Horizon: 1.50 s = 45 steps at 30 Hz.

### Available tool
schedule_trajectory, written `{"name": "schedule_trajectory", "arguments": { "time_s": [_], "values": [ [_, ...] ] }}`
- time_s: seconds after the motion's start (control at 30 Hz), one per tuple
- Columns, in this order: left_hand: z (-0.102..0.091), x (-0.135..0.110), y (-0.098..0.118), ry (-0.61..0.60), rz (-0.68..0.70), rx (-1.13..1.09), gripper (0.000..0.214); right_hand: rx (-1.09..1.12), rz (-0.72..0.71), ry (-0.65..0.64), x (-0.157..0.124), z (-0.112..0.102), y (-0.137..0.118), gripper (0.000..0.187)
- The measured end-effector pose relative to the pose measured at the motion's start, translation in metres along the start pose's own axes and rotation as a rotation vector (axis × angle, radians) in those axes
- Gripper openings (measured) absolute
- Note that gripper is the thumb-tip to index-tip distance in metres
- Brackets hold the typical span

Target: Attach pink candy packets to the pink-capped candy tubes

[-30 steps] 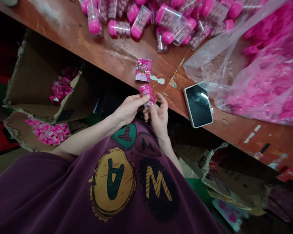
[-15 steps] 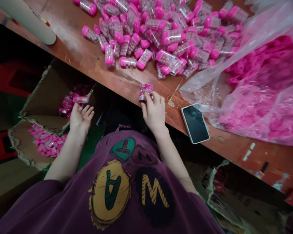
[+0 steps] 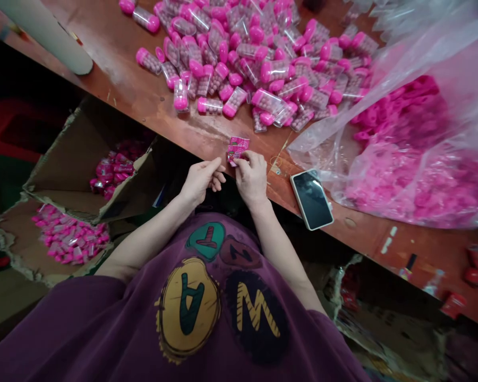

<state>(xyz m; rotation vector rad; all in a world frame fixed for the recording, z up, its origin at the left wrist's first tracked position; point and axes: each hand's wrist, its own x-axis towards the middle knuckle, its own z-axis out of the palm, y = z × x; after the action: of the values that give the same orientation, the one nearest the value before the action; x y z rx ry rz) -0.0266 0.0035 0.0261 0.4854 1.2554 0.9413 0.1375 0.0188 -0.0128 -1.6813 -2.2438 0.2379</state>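
My right hand [image 3: 252, 178] pinches the lower edge of a small pink printed wrapper [image 3: 239, 143] at the table's front edge. Left of it, my left hand [image 3: 201, 180] hangs just off the edge, fingers loosely bent and apart, with nothing visible in them. Its fingertips are close to the wrapper but not touching it. Beyond both hands lies a heap of clear little bottles with pink caps [image 3: 273, 101], filled with small pinkish balls.
A phone [image 3: 313, 199] lies right of my right hand, beside a clear plastic bag [image 3: 414, 170] of pink pieces. Lower left, a cardboard box [image 3: 59, 159] contains pink wrapped packs [image 3: 111, 170]; small pink pieces [image 3: 69, 233] lie on its flap. A pale post [image 3: 51, 37] stands upper left.
My left hand has let go of a pink wrapped pack over the cardboard box and swung right to beside the wrapper. My right hand stays on the wrapper.
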Motion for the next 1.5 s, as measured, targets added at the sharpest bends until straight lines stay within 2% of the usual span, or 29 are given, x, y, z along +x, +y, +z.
{"name": "schedule_trajectory", "arguments": {
  "time_s": [0.13, 0.27, 0.33, 0.43, 0.53, 0.63, 0.73, 0.83, 0.93, 1.0, 1.07, 1.13, 1.17, 1.27, 1.33, 1.4, 1.5],
  "values": [
    [0.014, 0.010, 0.011, -0.060, -0.045, 0.099, 0.054, -0.003, 0.032, 0.071, -0.007, -0.008, 0.002, 0.037],
    [0.024, 0.011, 0.020, -0.090, 0.026, 0.067, 0.035, 0.069, 0.000, 0.116, -0.014, -0.015, 0.002, 0.041],
    [0.027, 0.011, 0.024, -0.061, 0.064, 0.059, 0.035, 0.198, 0.005, 0.179, -0.013, -0.018, 0.003, 0.045],
    [0.031, 0.013, 0.028, -0.041, 0.122, 0.064, 0.036, 0.557, 0.121, 0.276, -0.004, -0.019, 0.002, 0.044],
    [0.036, 0.016, 0.029, -0.060, 0.176, 0.060, 0.035, 0.882, 0.240, 0.266, 0.011, -0.018, 0.001, 0.044],
    [0.038, 0.023, 0.027, -0.019, 0.200, 0.066, 0.038, 0.988, 0.285, 0.249, 0.023, -0.015, 0.002, 0.044],
    [0.032, 0.030, 0.027, 0.071, 0.187, 0.100, 0.039, 0.843, 0.321, 0.214, 0.028, -0.011, 0.003, 0.044],
    [0.018, 0.035, 0.029, 0.175, 0.179, 0.096, 0.038, 0.528, 0.342, 0.113, 0.028, -0.011, 0.001, 0.044],
    [0.003, 0.034, 0.034, 0.197, 0.174, 0.058, 0.037, 0.230, 0.328, -0.013, 0.027, -0.016, -0.001, 0.040],
    [-0.002, 0.030, 0.037, 0.171, 0.186, 0.016, 0.036, 0.101, 0.298, 0.000, 0.027, -0.023, -0.003, 0.041],
    [-0.002, 0.026, 0.038, 0.141, 0.199, -0.022, 0.038, 0.087, 0.247, 0.131, 0.027, -0.030, -0.004, 0.042],
    [0.003, 0.023, 0.038, 0.089, 0.196, -0.048, 0.039, 0.254, 0.174, 0.254, 0.029, -0.034, -0.006, 0.044],
    [0.007, 0.022, 0.037, 0.053, 0.192, -0.062, 0.039, 0.402, 0.143, 0.265, 0.031, -0.035, -0.007, 0.045],
    [0.017, 0.023, 0.032, -0.024, 0.201, -0.124, 0.039, 0.913, 0.160, 0.148, 0.039, -0.030, -0.012, 0.048],
    [0.021, 0.026, 0.030, -0.007, 0.214, -0.153, 0.044, 1.135, 0.211, 0.094, 0.043, -0.025, -0.015, 0.048],
    [0.021, 0.028, 0.031, 0.013, 0.201, -0.168, 0.045, 1.199, 0.203, 0.103, 0.047, -0.022, -0.019, 0.045],
    [0.013, 0.029, 0.037, -0.037, 0.128, -0.241, 0.037, 1.146, 0.135, 0.107, 0.054, -0.021, -0.025, 0.041]
  ]
}}
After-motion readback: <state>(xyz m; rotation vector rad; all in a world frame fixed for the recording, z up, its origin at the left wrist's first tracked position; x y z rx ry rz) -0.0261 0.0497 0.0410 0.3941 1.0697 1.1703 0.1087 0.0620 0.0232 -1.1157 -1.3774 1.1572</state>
